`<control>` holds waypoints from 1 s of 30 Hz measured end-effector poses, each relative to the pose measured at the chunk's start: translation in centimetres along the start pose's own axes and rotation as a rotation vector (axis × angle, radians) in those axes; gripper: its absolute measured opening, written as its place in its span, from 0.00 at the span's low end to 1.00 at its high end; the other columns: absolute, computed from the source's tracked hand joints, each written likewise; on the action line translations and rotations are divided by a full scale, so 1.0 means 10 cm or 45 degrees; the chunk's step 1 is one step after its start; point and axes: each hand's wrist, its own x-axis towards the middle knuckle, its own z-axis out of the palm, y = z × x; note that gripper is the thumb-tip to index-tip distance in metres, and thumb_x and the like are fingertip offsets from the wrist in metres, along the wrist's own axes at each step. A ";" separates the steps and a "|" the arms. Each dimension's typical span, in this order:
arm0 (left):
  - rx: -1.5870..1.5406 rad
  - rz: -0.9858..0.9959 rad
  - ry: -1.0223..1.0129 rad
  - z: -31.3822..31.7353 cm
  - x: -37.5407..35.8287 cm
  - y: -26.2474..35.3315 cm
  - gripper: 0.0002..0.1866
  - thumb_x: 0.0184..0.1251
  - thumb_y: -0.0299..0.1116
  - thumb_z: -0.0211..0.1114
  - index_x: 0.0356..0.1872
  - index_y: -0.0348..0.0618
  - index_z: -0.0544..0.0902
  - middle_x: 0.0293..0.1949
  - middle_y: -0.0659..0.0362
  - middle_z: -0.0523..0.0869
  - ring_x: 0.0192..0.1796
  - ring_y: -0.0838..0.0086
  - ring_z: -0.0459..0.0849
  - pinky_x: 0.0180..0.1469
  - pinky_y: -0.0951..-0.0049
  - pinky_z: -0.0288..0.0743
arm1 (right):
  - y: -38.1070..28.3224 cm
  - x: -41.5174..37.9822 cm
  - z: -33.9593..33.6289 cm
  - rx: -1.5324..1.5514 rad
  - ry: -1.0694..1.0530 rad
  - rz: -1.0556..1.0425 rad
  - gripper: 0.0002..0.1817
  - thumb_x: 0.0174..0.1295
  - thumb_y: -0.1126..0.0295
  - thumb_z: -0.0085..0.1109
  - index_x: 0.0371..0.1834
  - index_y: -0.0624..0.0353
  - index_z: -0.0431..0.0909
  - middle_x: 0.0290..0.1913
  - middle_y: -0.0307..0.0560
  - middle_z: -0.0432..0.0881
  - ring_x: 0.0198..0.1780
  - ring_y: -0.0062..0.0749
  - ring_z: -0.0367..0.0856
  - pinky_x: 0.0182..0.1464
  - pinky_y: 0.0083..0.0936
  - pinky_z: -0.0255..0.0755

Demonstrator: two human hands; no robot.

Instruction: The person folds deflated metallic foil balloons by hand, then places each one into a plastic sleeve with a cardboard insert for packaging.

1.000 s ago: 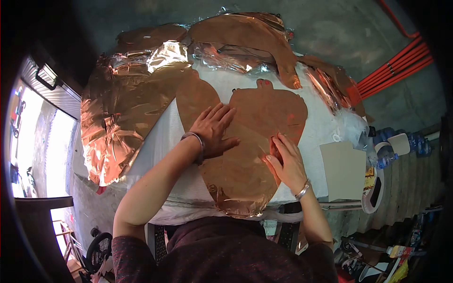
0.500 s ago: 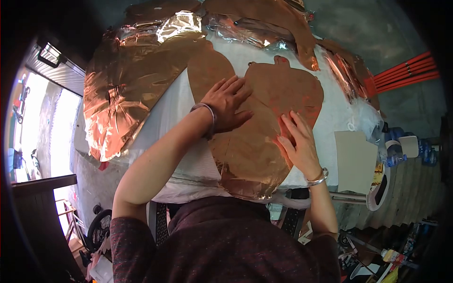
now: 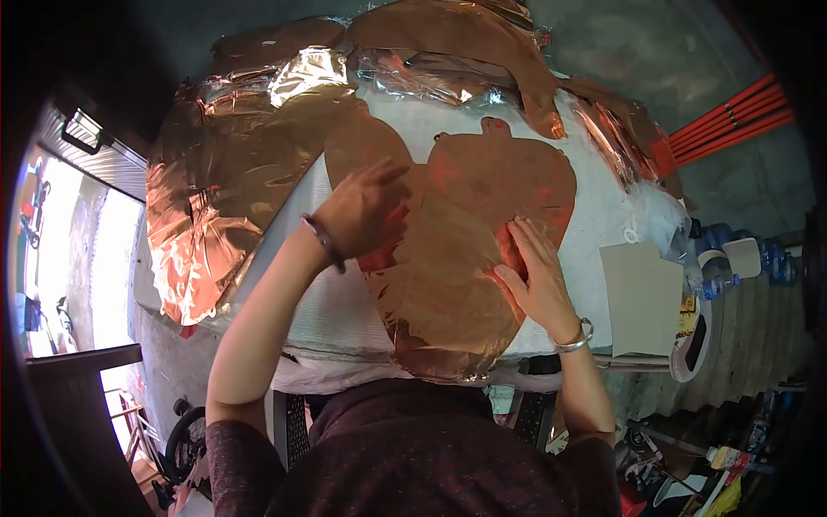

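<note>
A flat copper-coloured foil piece (image 3: 457, 250), shaped like an uninflated foil balloon with a small tab (image 3: 495, 127) at its top, lies across the white table cover (image 3: 319, 319). My left hand (image 3: 363, 208), a bracelet on its wrist, hovers over the foil's left edge, fingers apart and slightly blurred. On the right side, my right hand (image 3: 541, 269) rests on the foil with its fingers stretched out. A rounded lobe of the same copper foil (image 3: 366, 142) extends at upper left, partly behind my left hand.
Shiny copper foil (image 3: 207, 181) spreads over the table's left side, and more foil pieces (image 3: 448, 30) lie along the back. A grey card (image 3: 642, 297) is at the right edge, beside clear plastic wrap (image 3: 659, 220). Orange-red rods (image 3: 732, 121) stick out at far right.
My left hand has lifted off the foil and moved left. My right hand stays on the foil almost in place, and the view has shifted slightly.
</note>
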 end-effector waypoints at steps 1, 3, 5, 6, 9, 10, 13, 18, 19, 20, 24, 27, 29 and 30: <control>0.007 0.007 -0.140 0.00 -0.06 0.04 0.14 0.58 0.31 0.66 0.45 0.41 0.80 0.56 0.47 0.79 0.61 0.49 0.76 0.64 0.57 0.70 | 0.01 0.00 0.00 0.002 0.000 -0.001 0.34 0.63 0.59 0.61 0.69 0.65 0.64 0.71 0.59 0.64 0.74 0.51 0.59 0.74 0.42 0.50; -0.060 -0.053 -0.215 -0.05 -0.18 0.23 0.16 0.56 0.32 0.67 0.46 0.42 0.80 0.58 0.47 0.78 0.62 0.50 0.75 0.64 0.57 0.69 | 0.02 0.00 0.01 0.004 0.009 0.003 0.33 0.64 0.60 0.60 0.69 0.65 0.65 0.71 0.59 0.64 0.74 0.51 0.59 0.75 0.42 0.50; -0.133 -0.113 -0.298 -0.10 -0.25 0.38 0.17 0.55 0.34 0.69 0.46 0.43 0.79 0.59 0.47 0.77 0.63 0.50 0.74 0.64 0.56 0.69 | 0.03 0.00 0.03 0.013 0.014 0.002 0.32 0.64 0.61 0.60 0.68 0.65 0.66 0.71 0.58 0.65 0.74 0.51 0.59 0.75 0.42 0.50; -0.166 -0.132 -0.324 -0.11 -0.26 0.42 0.19 0.54 0.35 0.69 0.47 0.43 0.79 0.61 0.47 0.75 0.65 0.50 0.73 0.64 0.55 0.68 | 0.04 -0.01 0.03 0.012 0.021 0.003 0.32 0.64 0.61 0.61 0.68 0.65 0.66 0.71 0.58 0.65 0.74 0.51 0.59 0.75 0.42 0.50; -0.196 -0.170 -0.352 -0.09 -0.30 0.46 0.20 0.54 0.37 0.69 0.48 0.44 0.77 0.63 0.48 0.73 0.69 0.51 0.69 0.67 0.53 0.64 | 0.05 -0.01 0.04 -0.024 0.032 -0.027 0.31 0.64 0.62 0.61 0.67 0.65 0.67 0.71 0.58 0.65 0.74 0.50 0.60 0.75 0.41 0.51; -0.192 -0.187 -0.349 -0.08 -0.31 0.47 0.20 0.55 0.39 0.68 0.48 0.44 0.76 0.64 0.50 0.71 0.71 0.52 0.66 0.69 0.52 0.61 | 0.05 -0.01 0.04 -0.018 0.027 -0.024 0.31 0.64 0.62 0.61 0.67 0.65 0.67 0.71 0.58 0.65 0.74 0.50 0.60 0.75 0.41 0.51; -0.170 -0.160 -0.315 -0.09 -0.33 0.50 0.20 0.55 0.39 0.68 0.48 0.45 0.76 0.64 0.50 0.72 0.71 0.52 0.66 0.69 0.49 0.61 | 0.05 -0.01 0.04 0.036 0.018 -0.006 0.31 0.64 0.62 0.61 0.67 0.65 0.67 0.71 0.57 0.66 0.74 0.50 0.59 0.75 0.41 0.51; -0.168 -0.183 -0.277 -0.08 -0.34 0.54 0.20 0.54 0.40 0.68 0.47 0.47 0.76 0.64 0.49 0.72 0.71 0.51 0.66 0.70 0.47 0.60 | 0.08 0.01 0.05 0.055 0.020 -0.009 0.31 0.65 0.58 0.60 0.67 0.64 0.67 0.71 0.57 0.65 0.74 0.51 0.59 0.74 0.42 0.51; -0.163 -0.189 -0.274 -0.08 -0.34 0.55 0.20 0.54 0.40 0.68 0.47 0.47 0.76 0.64 0.49 0.72 0.71 0.50 0.65 0.71 0.47 0.59 | 0.09 0.00 0.05 0.022 0.011 -0.021 0.32 0.65 0.57 0.60 0.68 0.64 0.67 0.72 0.57 0.65 0.74 0.51 0.59 0.74 0.42 0.51; -0.166 -0.189 -0.274 -0.07 -0.34 0.56 0.20 0.54 0.40 0.68 0.47 0.47 0.76 0.64 0.49 0.72 0.71 0.50 0.65 0.71 0.47 0.59 | 0.09 0.00 0.04 0.021 0.009 -0.020 0.32 0.65 0.57 0.60 0.68 0.64 0.67 0.72 0.57 0.65 0.74 0.51 0.59 0.74 0.42 0.51; -0.098 -0.173 -0.315 -0.07 -0.35 0.56 0.23 0.55 0.42 0.69 0.51 0.47 0.76 0.66 0.47 0.70 0.72 0.50 0.64 0.71 0.47 0.58 | 0.10 0.01 0.05 -0.012 0.001 -0.043 0.33 0.64 0.54 0.60 0.68 0.62 0.67 0.72 0.57 0.64 0.74 0.52 0.58 0.75 0.43 0.49; -0.088 -0.166 -0.334 -0.07 -0.36 0.55 0.26 0.55 0.42 0.70 0.55 0.48 0.76 0.68 0.46 0.68 0.72 0.50 0.63 0.71 0.49 0.57 | 0.10 0.00 0.06 0.000 -0.002 -0.042 0.35 0.63 0.53 0.61 0.68 0.61 0.67 0.72 0.56 0.63 0.75 0.51 0.57 0.76 0.44 0.47; -0.089 -0.161 -0.330 -0.07 -0.36 0.55 0.26 0.55 0.43 0.70 0.55 0.48 0.76 0.68 0.47 0.68 0.73 0.50 0.63 0.71 0.49 0.56 | 0.08 0.00 0.05 0.017 -0.005 -0.034 0.35 0.62 0.53 0.62 0.69 0.60 0.67 0.73 0.56 0.63 0.75 0.51 0.57 0.76 0.44 0.46; -0.086 -0.162 -0.334 -0.08 -0.36 0.55 0.27 0.54 0.43 0.70 0.56 0.48 0.76 0.68 0.47 0.68 0.73 0.50 0.63 0.72 0.49 0.56 | 0.05 0.01 0.03 -0.026 -0.019 -0.044 0.36 0.61 0.53 0.63 0.69 0.59 0.67 0.73 0.55 0.63 0.75 0.50 0.56 0.76 0.44 0.46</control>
